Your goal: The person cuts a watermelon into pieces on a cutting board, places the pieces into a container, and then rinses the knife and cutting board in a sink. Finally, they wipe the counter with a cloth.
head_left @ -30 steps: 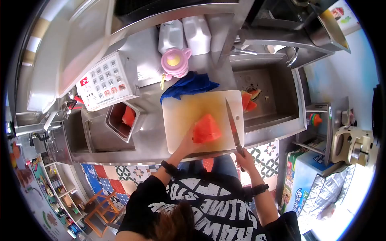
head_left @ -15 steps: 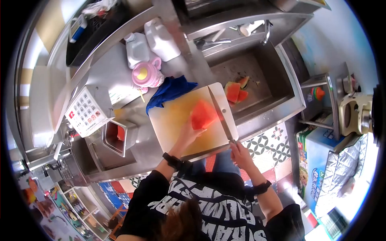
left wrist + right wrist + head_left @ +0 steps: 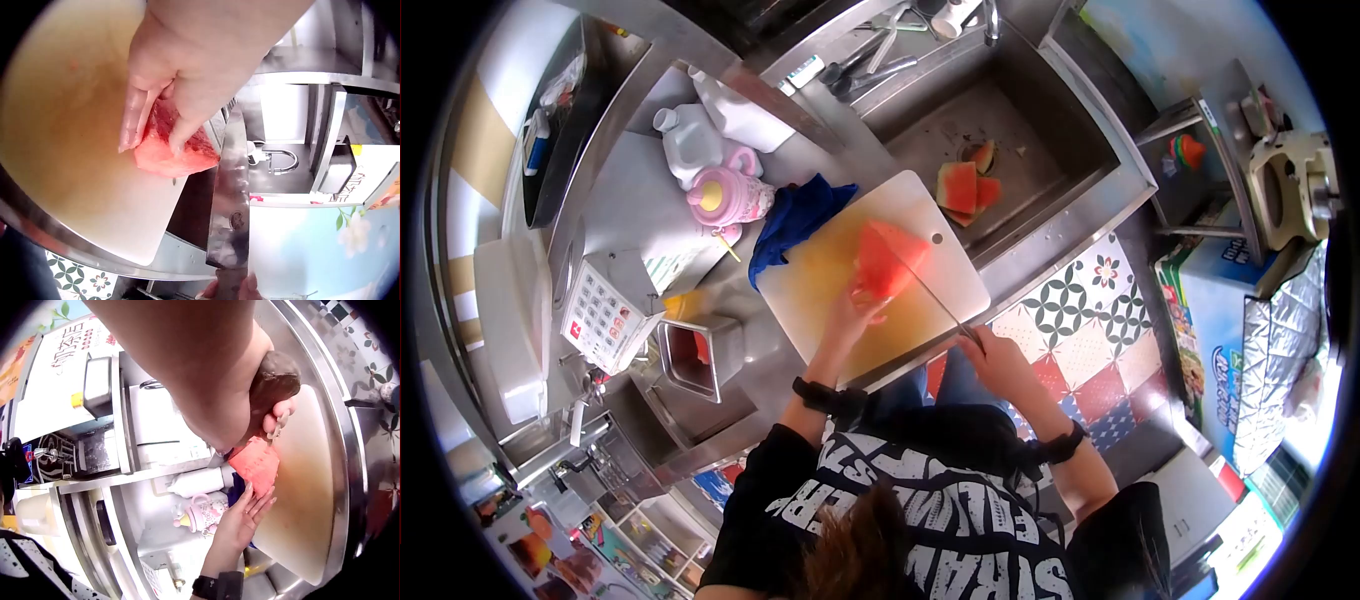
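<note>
On the white cutting board lies a red watermelon chunk. The left hand holds the chunk's near-left side, thumb and fingers on either side of it in the left wrist view. The right hand grips a knife by its dark handle. The long blade stands edge-on over the chunk's right part in the head view; whether it has entered the flesh I cannot tell.
A blue cloth touches the board's far-left edge. Watermelon pieces lie in the sink at the right. A pink cup, white jugs and a metal container stand at the left.
The knife has moved left from the board's right side onto the chunk, its blade turned diagonal. The left hand still holds the chunk. The head view has rotated.
</note>
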`<state>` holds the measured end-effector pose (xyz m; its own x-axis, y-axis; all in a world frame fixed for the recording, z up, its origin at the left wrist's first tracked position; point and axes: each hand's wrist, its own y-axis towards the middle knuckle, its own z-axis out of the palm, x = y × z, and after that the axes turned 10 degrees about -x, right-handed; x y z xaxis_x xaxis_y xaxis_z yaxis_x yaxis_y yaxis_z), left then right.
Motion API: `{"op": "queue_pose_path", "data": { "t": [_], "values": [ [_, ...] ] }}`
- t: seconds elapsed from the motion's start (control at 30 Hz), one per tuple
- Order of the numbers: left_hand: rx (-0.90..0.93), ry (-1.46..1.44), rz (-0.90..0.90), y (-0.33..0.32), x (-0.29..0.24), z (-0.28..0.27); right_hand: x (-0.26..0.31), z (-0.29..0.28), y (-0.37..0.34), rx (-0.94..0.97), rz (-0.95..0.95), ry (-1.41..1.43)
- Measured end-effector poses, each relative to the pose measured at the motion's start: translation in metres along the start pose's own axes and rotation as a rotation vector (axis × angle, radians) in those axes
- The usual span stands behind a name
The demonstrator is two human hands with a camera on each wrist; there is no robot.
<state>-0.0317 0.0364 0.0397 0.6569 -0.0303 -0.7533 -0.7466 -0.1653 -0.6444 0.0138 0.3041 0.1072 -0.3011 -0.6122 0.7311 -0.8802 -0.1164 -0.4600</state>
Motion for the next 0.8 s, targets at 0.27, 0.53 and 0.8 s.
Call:
{"op": "queue_pose_path", "data": {
  "t": [0.27,0.53,0.8],
  "values": [
    [0.012,0.008,0.004,0.000,-0.003,0.002,-0.013,0.018,0.004,-0.056,-0.011,-0.071],
    [0.035,0.014,-0.004,0.005,0.001,0.001,-0.021,0.028,0.011,-0.048,-0.018,-0.010],
    [0.050,0.073,-0.022,0.006,-0.002,-0.001,-0.039,0.050,0.017,-0.072,-0.025,-0.022]
  ]
}}
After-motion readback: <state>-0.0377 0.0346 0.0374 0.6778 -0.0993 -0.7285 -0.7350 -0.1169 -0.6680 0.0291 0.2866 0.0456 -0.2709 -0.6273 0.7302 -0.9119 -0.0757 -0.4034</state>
